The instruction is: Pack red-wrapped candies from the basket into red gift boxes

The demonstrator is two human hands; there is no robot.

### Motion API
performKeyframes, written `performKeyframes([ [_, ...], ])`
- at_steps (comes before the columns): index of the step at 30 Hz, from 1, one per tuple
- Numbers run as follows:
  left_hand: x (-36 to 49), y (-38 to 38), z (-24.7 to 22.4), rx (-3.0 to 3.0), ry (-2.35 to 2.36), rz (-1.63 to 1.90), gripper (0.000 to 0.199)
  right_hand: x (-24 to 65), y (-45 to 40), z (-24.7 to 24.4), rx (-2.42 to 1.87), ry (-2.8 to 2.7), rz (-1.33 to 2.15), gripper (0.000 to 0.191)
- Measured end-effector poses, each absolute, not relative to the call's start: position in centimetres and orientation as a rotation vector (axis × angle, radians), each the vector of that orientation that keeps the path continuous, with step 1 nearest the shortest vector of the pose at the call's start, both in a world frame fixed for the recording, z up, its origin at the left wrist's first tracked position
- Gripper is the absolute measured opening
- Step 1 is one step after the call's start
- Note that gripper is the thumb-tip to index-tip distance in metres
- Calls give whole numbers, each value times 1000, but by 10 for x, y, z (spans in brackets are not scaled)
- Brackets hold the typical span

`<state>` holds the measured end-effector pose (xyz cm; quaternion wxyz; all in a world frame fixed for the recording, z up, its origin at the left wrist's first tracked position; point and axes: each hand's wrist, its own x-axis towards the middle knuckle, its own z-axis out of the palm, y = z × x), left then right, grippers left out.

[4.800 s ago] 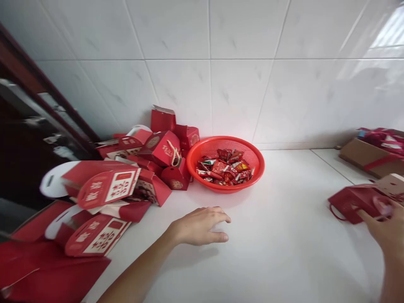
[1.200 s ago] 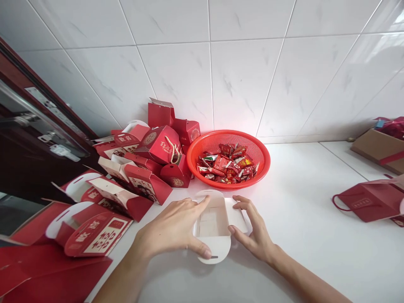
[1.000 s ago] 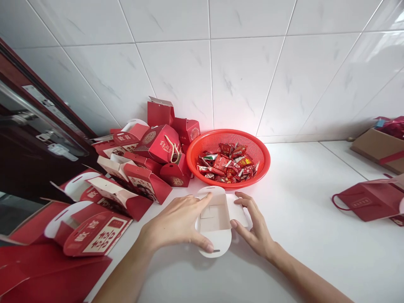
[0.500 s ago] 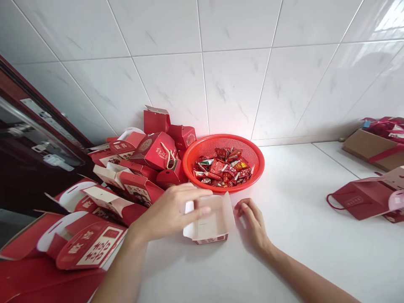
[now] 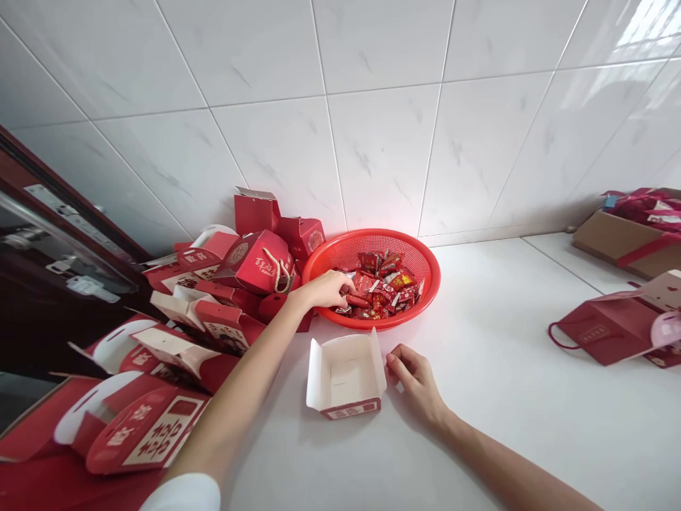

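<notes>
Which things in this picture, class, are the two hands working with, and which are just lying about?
In use:
- left hand, reaching among wrapped sweets
- red colander
- open card box, beside the right hand

Apparently just lying about:
- piled red gift boxes
- dark-red box with cord handle
- cardboard carton

Bright; window glare upper right.

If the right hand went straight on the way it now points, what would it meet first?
Probably the right flap of the open box, just beyond its fingers; the exact gap is unclear.
</notes>
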<state>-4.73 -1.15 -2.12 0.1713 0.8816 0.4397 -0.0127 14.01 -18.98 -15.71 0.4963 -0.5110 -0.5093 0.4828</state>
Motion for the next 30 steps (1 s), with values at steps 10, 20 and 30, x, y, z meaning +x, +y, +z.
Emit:
performKeyframes([
  [10,-42,5,-41,2480,1243,-7,23,144,-188,-154,-1252,-1220,1197,41],
  [20,-48,1,-47,2278,1181,355,35,137,-190,-157,-1265,-1230,1189,35],
  [30,-51,3,-49,2060,1036,609,44,134,-186,-157,-1266,-1240,1217,32],
])
